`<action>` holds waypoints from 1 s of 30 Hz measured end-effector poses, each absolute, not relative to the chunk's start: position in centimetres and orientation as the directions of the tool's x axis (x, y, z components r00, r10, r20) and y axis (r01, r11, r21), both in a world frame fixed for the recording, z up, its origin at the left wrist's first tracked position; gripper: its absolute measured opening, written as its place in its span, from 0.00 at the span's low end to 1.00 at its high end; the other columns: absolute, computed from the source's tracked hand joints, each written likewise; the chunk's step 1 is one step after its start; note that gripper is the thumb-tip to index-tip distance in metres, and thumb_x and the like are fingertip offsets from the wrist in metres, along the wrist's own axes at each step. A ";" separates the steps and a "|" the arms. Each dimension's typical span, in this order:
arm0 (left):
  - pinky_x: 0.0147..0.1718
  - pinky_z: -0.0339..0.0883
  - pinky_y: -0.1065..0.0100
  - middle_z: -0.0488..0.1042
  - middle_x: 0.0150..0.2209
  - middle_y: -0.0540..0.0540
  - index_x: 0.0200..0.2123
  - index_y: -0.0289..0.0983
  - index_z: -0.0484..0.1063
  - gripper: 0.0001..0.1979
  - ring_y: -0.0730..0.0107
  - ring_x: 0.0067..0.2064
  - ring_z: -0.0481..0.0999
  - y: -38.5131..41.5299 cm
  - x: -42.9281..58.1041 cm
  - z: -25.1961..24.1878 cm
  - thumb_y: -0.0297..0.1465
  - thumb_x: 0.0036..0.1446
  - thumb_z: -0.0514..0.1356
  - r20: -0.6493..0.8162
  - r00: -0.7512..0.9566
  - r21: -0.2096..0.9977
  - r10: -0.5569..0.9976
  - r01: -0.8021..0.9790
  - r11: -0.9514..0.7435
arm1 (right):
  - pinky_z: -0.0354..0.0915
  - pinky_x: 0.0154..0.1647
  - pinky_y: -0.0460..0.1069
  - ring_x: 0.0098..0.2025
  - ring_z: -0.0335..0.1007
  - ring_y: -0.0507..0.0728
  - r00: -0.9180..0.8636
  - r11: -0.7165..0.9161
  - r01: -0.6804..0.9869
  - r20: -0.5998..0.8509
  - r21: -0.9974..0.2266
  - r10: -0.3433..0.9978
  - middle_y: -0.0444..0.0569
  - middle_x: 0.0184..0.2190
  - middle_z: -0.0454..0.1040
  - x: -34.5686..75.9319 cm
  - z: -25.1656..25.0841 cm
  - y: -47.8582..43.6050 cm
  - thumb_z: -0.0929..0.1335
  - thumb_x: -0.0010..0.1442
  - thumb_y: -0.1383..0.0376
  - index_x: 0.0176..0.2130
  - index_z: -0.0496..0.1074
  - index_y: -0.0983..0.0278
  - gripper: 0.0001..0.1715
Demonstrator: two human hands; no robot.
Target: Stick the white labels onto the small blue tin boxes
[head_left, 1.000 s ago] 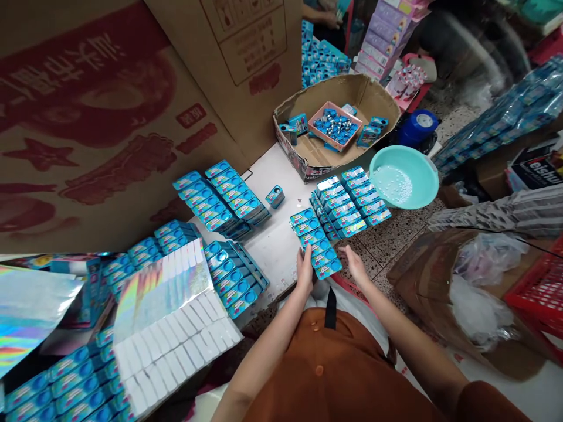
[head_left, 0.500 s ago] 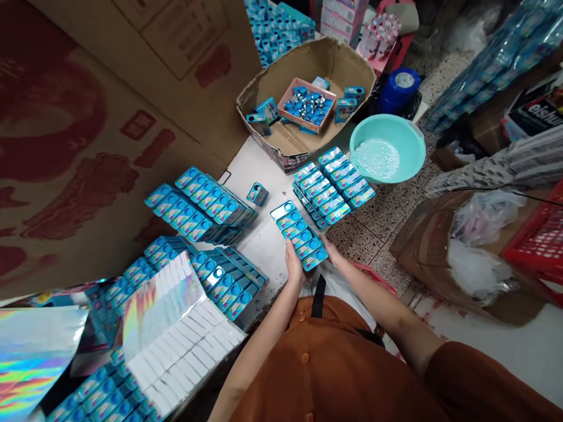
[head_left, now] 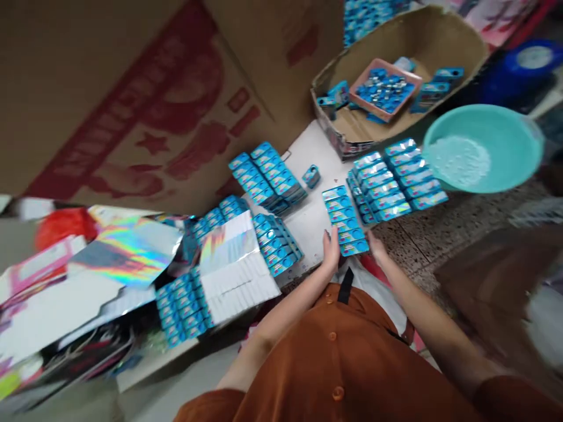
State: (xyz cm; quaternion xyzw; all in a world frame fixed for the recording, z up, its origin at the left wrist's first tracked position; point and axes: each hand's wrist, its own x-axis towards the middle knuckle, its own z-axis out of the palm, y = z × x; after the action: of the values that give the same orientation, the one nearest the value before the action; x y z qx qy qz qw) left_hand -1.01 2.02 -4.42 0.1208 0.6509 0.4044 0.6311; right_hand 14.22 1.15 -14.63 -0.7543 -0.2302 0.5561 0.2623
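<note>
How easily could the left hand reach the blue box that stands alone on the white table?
Probably yes: the way from the left hand to the lone blue box looks free over the white table, beside the row of boxes.

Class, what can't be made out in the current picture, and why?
Head view:
Print on blue boxes at the left hand: too small, blurred.
Whether the right hand touches them: blurred.
White bits in the green basin: too blurred to count.
Large carton: cut off by top edge.
</note>
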 end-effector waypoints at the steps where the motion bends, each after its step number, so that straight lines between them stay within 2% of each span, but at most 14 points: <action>1: 0.63 0.46 0.60 0.52 0.66 0.36 0.61 0.36 0.59 0.41 0.54 0.67 0.50 1.1 -2.2 -3.6 0.51 0.49 0.61 -0.670 -0.231 0.740 0.705 -0.285 0.610 | 0.66 0.38 0.52 0.35 0.74 0.60 0.282 -0.770 0.069 -0.728 -0.634 0.624 0.56 0.30 0.79 14.7 -14.4 0.9 0.59 0.54 0.40 0.28 0.75 0.67 0.36; 4: 0.63 0.48 0.58 0.60 0.62 0.38 0.58 0.39 0.64 0.33 0.54 0.64 0.57 -2.1 -7.3 -0.4 0.44 0.50 0.64 -0.408 -0.239 0.908 0.881 -0.006 0.419 | 0.65 0.35 0.52 0.33 0.73 0.59 0.335 -0.800 0.102 -0.737 -0.591 0.587 0.60 0.36 0.78 16.2 -13.6 -0.7 0.57 0.52 0.39 0.29 0.75 0.68 0.38; 6: 0.64 0.45 0.57 0.63 0.59 0.40 0.54 0.42 0.67 0.27 0.54 0.63 0.57 -3.8 -12.3 1.4 0.41 0.51 0.63 -0.246 -0.291 0.938 0.925 0.168 0.302 | 0.65 0.34 0.51 0.33 0.73 0.58 0.365 -0.806 0.111 -0.731 -0.581 0.577 0.61 0.39 0.77 17.2 -13.0 -2.4 0.57 0.50 0.38 0.30 0.74 0.68 0.39; 9: 0.62 0.46 0.56 0.65 0.57 0.39 0.54 0.42 0.66 0.24 0.54 0.61 0.59 -4.6 -21.8 2.4 0.42 0.54 0.60 -0.047 -0.546 0.848 0.837 0.421 0.322 | 0.65 0.33 0.51 0.32 0.73 0.58 0.417 -0.807 0.084 -0.715 -0.585 0.561 0.60 0.37 0.78 18.3 -12.4 -5.1 0.58 0.47 0.36 0.29 0.75 0.67 0.40; 12: 0.60 0.49 0.57 0.65 0.57 0.34 0.55 0.35 0.64 0.26 0.53 0.61 0.60 -4.0 -31.8 1.8 0.42 0.56 0.56 0.055 -0.623 0.639 0.780 0.622 0.452 | 0.67 0.35 0.54 0.33 0.74 0.59 0.440 -0.778 0.062 -0.682 -0.626 0.584 0.60 0.36 0.78 18.5 -12.4 -6.9 0.60 0.44 0.35 0.30 0.75 0.67 0.40; 13: 0.60 0.48 0.56 0.64 0.57 0.32 0.55 0.32 0.63 0.27 0.52 0.62 0.59 -3.7 -34.8 1.5 0.42 0.56 0.56 0.043 -0.649 0.564 0.760 0.643 0.518 | 0.67 0.36 0.55 0.33 0.74 0.60 0.441 -0.764 0.061 -0.669 -0.643 0.598 0.60 0.36 0.78 18.3 -12.4 -7.3 0.61 0.43 0.35 0.30 0.75 0.66 0.39; 15: 0.59 0.49 0.55 0.61 0.59 0.29 0.56 0.29 0.60 0.32 0.47 0.63 0.56 -3.2 -39.7 1.1 0.44 0.54 0.57 -0.084 -0.720 0.444 0.689 0.592 0.673 | 0.68 0.38 0.56 0.34 0.74 0.61 0.442 -0.734 0.075 -0.637 -0.675 0.631 0.61 0.38 0.78 17.6 -12.3 -7.9 0.62 0.42 0.35 0.30 0.75 0.66 0.39; 18: 0.56 0.52 0.51 0.63 0.58 0.26 0.58 0.28 0.58 0.37 0.40 0.60 0.60 -2.2 -44.0 0.8 0.48 0.53 0.58 -0.279 -0.773 0.381 0.569 0.455 0.805 | 0.68 0.42 0.58 0.37 0.75 0.64 0.430 -0.674 0.157 -0.564 -0.722 0.705 0.61 0.40 0.77 16.1 -11.7 -8.8 0.61 0.43 0.34 0.32 0.76 0.64 0.39; 22: 0.55 0.52 0.48 0.70 0.52 0.27 0.52 0.29 0.64 0.35 0.38 0.58 0.63 -0.1 -45.6 0.9 0.48 0.49 0.61 -0.323 -0.766 0.447 0.556 0.394 0.803 | 0.66 0.48 0.59 0.41 0.74 0.65 0.404 -0.597 0.304 -0.467 -0.742 0.787 0.60 0.42 0.77 14.0 -9.9 -10.5 0.59 0.47 0.34 0.35 0.77 0.65 0.41; 24: 0.51 0.57 0.51 0.72 0.49 0.29 0.49 0.28 0.67 0.32 0.40 0.55 0.67 0.8 -45.6 1.3 0.45 0.47 0.64 -0.348 -0.750 0.504 0.563 0.356 0.787 | 0.65 0.50 0.60 0.43 0.74 0.66 0.389 -0.572 0.368 -0.438 -0.733 0.811 0.60 0.43 0.77 13.1 -8.7 -11.4 0.59 0.49 0.35 0.38 0.77 0.65 0.42; 27: 0.40 0.66 0.60 0.77 0.38 0.36 0.42 0.29 0.71 0.27 0.51 0.43 0.75 1.3 -45.2 2.7 0.44 0.43 0.66 -0.410 -0.675 0.624 0.614 0.283 0.728 | 0.64 0.52 0.60 0.46 0.72 0.66 0.368 -0.502 0.470 -0.356 -0.726 0.859 0.60 0.45 0.76 11.5 -6.3 -12.3 0.57 0.54 0.38 0.41 0.76 0.65 0.39; 30: 0.32 0.68 0.67 0.77 0.30 0.43 0.34 0.32 0.74 0.26 0.62 0.33 0.76 0.2 -44.0 5.1 0.47 0.39 0.67 -0.453 -0.548 0.736 0.703 0.215 0.642 | 0.62 0.54 0.59 0.49 0.70 0.65 0.300 -0.323 0.584 -0.172 -0.745 0.938 0.58 0.46 0.75 8.8 -3.1 -12.0 0.57 0.59 0.44 0.42 0.75 0.64 0.33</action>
State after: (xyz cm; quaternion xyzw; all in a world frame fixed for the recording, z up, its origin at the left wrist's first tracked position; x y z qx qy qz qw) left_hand -44.04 0.20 5.10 0.2797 0.8207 0.3172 0.3841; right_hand 8.79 -12.05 -3.14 -0.7529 -0.5055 0.3076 0.2882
